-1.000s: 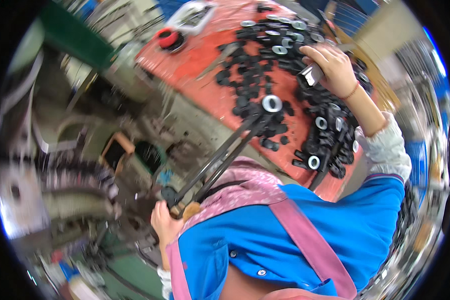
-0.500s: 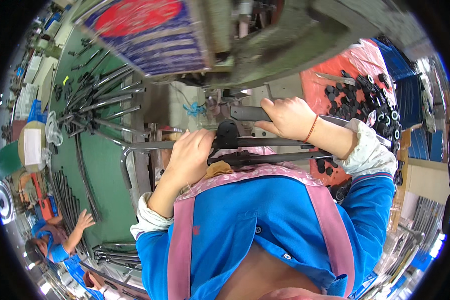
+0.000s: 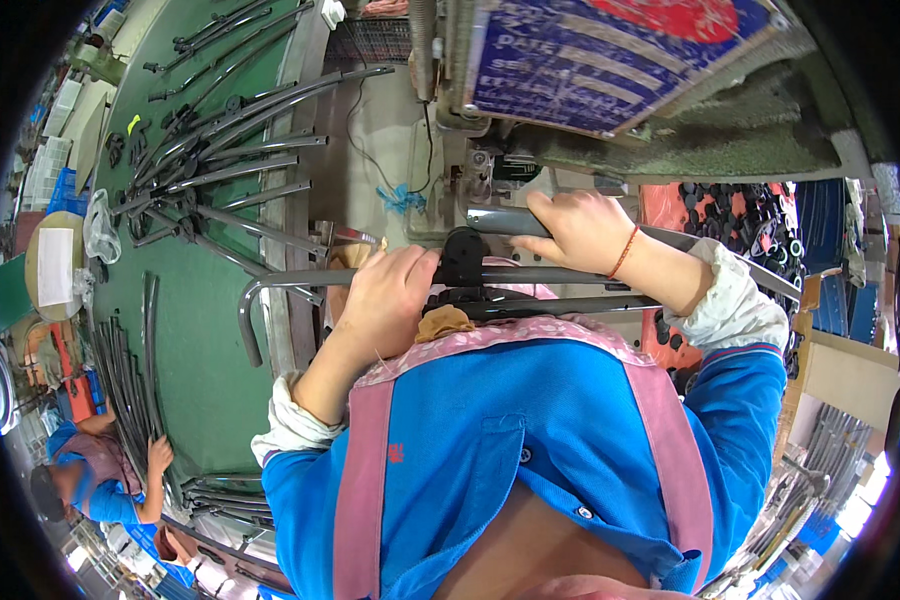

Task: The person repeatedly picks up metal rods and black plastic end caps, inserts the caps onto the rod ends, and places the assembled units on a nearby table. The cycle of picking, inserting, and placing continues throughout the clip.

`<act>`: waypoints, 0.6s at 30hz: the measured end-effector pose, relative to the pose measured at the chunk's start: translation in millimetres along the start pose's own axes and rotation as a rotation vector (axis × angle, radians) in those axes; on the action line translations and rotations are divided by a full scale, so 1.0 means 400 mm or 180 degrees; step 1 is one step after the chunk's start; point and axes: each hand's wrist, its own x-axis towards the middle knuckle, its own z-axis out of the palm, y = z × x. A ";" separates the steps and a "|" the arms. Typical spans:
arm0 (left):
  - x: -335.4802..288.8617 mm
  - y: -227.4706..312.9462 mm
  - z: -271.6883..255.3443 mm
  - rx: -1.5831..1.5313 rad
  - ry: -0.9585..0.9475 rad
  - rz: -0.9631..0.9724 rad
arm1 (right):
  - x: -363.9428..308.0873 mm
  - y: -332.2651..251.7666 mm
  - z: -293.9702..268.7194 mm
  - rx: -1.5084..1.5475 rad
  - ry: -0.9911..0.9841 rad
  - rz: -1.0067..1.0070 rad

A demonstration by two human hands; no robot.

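Observation:
A dark metal tube frame (image 3: 305, 279) lies across in front of my apron, its left end bent down toward me. My left hand (image 3: 390, 300) is wrapped round the tube, just left of a black rounded joint piece (image 3: 461, 258). Above and to the right of that joint, my right hand (image 3: 582, 235) closes round a wider dark grey tube (image 3: 498, 219), which runs on under my wrist to the right. A second dark tube (image 3: 570, 307) passes close to my waist. A tan cloth piece (image 3: 444, 322) sits at the apron's top edge.
A green machine (image 3: 690, 140) with a blue and red plate stands ahead. Bent dark tubes (image 3: 240, 150) pile on a green table (image 3: 215, 400) at left, some overhanging its edge. A co-worker's hand (image 3: 160, 455) touches tubes there. Black round parts (image 3: 735, 215) lie on red sheeting at right.
The view has swung, so the machine plate sits farther right and more of the green table shows. Both my hands keep their grips. The co-worker's raised hand has come down onto the tubes.

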 end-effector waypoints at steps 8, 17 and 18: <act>0.003 -0.010 0.001 -0.0136 -0.0135 0.0027 | 0.001 -0.015 0.005 -0.0108 -0.0155 0.0006; 0.026 0.001 -0.004 -0.0723 -0.0161 0.0023 | -0.037 -0.032 0.030 -0.0039 -0.0477 -0.0172; 0.034 0.003 -0.011 -0.0874 -0.0256 -0.0134 | -0.038 -0.031 0.032 -0.0024 -0.0487 -0.0160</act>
